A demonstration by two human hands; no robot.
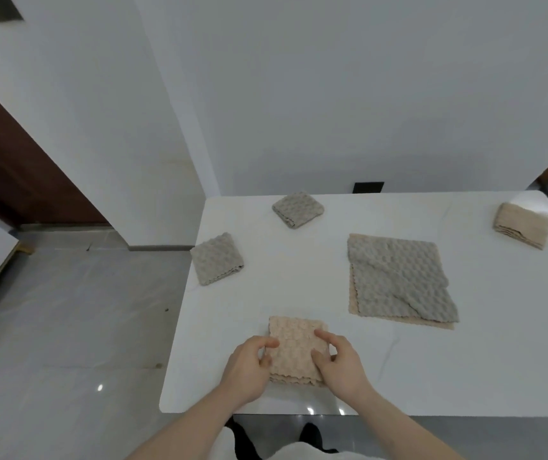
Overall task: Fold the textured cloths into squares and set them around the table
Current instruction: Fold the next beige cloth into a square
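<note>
Head view showed a folded beige cloth (295, 346) lying near the front edge of the white table (431, 366), its layered wavy edges facing the person. Both hands rested on this cloth. The left hand (249, 366) gripped the left side, with the thumb on the top surface and the curled fingers at the cloth's edge. The right hand (338, 363) gripped the right side, with the thumb and forefinger spread apart and pressed onto the top surface; the remaining fingers were curled by the right edge. Neither hand was fully closed.

To the right, further back, a larger grey cloth (398, 277) lay unfolded, one corner turned over, on top of a beige cloth (353, 307) of which only the left and front margins were visible. A small folded grey square (216, 258) sat at the left edge of the table. A second folded grey square (297, 209) sat near the back edge, well apart from the first. A folded beige square (521, 225) sat at the far right corner.

Beyond the table stood a white wall (332, 94), and grey floor tiles (67, 327) lay to the left.
</note>
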